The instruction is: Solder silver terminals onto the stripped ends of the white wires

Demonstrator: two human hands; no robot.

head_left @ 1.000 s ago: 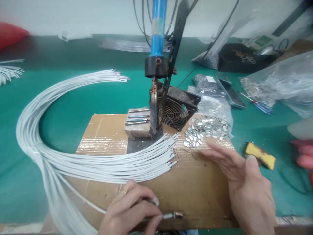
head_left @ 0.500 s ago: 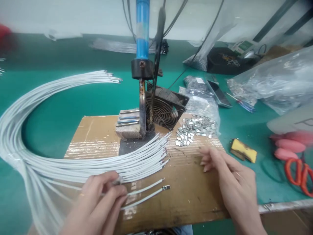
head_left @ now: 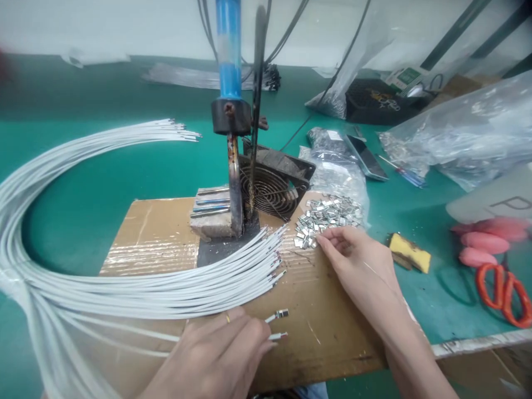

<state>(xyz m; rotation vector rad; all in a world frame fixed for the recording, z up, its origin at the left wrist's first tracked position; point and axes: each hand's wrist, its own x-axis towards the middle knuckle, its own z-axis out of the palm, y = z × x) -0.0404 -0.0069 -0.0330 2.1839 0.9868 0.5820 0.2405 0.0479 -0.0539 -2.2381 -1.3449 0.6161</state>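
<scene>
My left hand (head_left: 220, 349) is closed round two white cables near their ends, low in the view. One cable tip carries a small metal connector (head_left: 282, 313); the other tip (head_left: 279, 336) shows only wire ends. My right hand (head_left: 353, 249) has its thumb and fingertips pressed together at the near edge of a pile of metal connectors (head_left: 328, 216); whatever is between them is too small to make out. A thick bundle of white cables (head_left: 166, 285) lies beyond my left hand on the brown cardboard (head_left: 324, 310).
A blue-handled iron (head_left: 230, 50) stands upright over a block with metal rods (head_left: 210, 213). Behind are a fan (head_left: 272, 185), plastic bags (head_left: 465, 127) and a phone (head_left: 366, 157). A yellow sponge (head_left: 410, 252) and orange-handled scissors (head_left: 502, 293) lie at the right.
My right hand has moved up and left to the connector pile and its fingers have closed. My left hand has moved right, nearer the cable tips. The camera view has shifted slightly.
</scene>
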